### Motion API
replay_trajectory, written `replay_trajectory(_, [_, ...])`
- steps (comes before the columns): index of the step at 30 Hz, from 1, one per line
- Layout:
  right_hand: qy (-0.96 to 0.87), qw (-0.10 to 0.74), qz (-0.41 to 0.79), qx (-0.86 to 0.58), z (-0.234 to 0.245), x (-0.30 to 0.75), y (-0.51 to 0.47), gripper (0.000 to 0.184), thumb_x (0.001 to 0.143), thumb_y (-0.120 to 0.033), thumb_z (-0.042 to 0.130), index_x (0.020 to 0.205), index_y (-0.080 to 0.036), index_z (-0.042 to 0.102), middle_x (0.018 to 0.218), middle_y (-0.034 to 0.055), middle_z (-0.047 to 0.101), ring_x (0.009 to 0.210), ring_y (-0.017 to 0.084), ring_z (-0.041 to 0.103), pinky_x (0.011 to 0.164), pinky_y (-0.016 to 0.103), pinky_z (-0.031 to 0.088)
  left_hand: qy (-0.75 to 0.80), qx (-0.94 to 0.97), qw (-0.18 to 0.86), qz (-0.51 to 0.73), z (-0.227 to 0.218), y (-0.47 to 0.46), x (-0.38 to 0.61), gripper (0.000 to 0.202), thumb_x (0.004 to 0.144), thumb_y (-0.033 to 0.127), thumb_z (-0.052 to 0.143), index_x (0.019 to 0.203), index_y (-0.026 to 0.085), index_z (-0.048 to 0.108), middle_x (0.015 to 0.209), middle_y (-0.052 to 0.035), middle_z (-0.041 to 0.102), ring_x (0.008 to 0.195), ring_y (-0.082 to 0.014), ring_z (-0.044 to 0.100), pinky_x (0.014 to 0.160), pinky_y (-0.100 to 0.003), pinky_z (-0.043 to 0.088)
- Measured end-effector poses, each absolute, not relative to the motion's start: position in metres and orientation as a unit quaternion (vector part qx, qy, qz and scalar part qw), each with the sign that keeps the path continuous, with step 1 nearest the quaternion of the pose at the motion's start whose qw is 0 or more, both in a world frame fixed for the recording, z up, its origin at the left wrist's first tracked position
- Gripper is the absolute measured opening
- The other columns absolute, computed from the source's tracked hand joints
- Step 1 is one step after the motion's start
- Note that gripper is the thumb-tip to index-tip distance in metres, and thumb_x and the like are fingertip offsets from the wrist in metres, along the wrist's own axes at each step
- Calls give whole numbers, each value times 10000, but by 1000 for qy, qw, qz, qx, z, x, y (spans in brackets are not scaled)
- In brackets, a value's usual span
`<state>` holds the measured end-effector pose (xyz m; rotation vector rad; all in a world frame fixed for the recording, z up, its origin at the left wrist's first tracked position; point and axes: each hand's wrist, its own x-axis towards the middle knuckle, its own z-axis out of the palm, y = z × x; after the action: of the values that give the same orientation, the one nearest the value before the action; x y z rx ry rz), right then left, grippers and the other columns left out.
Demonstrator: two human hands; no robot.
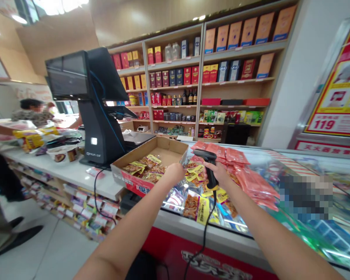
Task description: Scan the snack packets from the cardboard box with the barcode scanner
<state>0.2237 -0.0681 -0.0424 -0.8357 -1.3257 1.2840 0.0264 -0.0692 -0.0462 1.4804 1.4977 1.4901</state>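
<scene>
A black barcode scanner [212, 177] is gripped by its handle in my right hand [219, 173], its head pointing left and its cable hanging down the counter front. To its left, my left hand [175, 173] is closed beside the right wall of an open cardboard box [163, 147]; its fingertips are hidden from me. Snack packets with yellow labels [195, 171] lie right by those fingers, and more snack packets [147, 167] are in the box. A larger snack packet [196, 207] rests on the glass nearer to me.
Pink-red packages [255, 182] are piled right of the scanner on the glass counter [236, 225]. A black checkout terminal [100, 128] stands left of the box. Shelves of boxed goods [175, 74] line the back. Another person's arm [0, 127] reaches in at the left.
</scene>
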Motion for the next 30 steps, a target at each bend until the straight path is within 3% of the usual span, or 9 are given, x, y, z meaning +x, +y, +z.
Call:
replay_trajectory(3, [-542,540,543,-345,-47,236,-68,313,638,-414,765,658,-177,563,507,-22,584,390,121,546,389,246,481,525,646,164,529,-50,-75,50,288,629,49,726,585,199,484,1014,-140,639,1265,-338,480,1045,-413,354])
replay_trajectory(8, [-505,572,559,-324,-52,253,-69,327,619,-411,792,674,-179,569,519,-36,578,399,112,537,401,244,488,554,694,128,442,-62,-51,85,201,814,201,630,676,214,485,804,-109,609,1017,-298,614,951,-382,420])
replay_trajectory(13, [-492,587,534,-357,-67,264,-69,315,644,-433,762,667,-183,572,518,-32,583,387,122,546,389,251,483,634,675,94,366,-88,-15,99,310,730,432,740,747,195,541,905,-159,653,1010,-328,615,889,-387,440])
replay_trajectory(17, [-519,572,517,-368,-75,265,-69,304,654,-425,758,661,-181,575,517,-24,591,383,122,545,386,244,469,625,677,137,364,-100,-3,97,377,595,418,833,700,196,547,785,-83,628,850,-268,621,755,-326,439])
replay_trajectory(20, [-536,564,509,-368,-77,264,-70,304,679,-437,733,642,-178,581,513,-19,584,388,119,541,393,240,468,603,667,202,388,-102,0,91,384,533,277,853,576,195,481,582,23,499,662,-173,544,636,-260,390])
replay_trajectory(23, [-535,569,508,-363,-77,264,-70,305,685,-443,719,635,-179,576,523,-18,584,398,117,545,399,237,472,580,633,285,425,-101,2,84,360,576,124,760,520,189,410,502,65,401,546,-109,441,543,-222,350])
replay_trajectory(26, [-532,567,514,-362,-77,265,-70,292,685,-444,714,677,-186,580,524,-20,590,393,120,546,394,238,474,551,561,372,493,-97,1,81,317,641,81,671,541,191,392,516,68,397,497,-97,437,484,-211,368])
replay_trajectory(30, [-530,566,516,-365,-76,266,-71,292,689,-448,714,692,-191,574,519,-22,592,387,120,542,397,243,481,487,514,440,553,-94,-3,84,249,604,123,764,718,178,550,588,61,509,522,-108,505,487,-218,416])
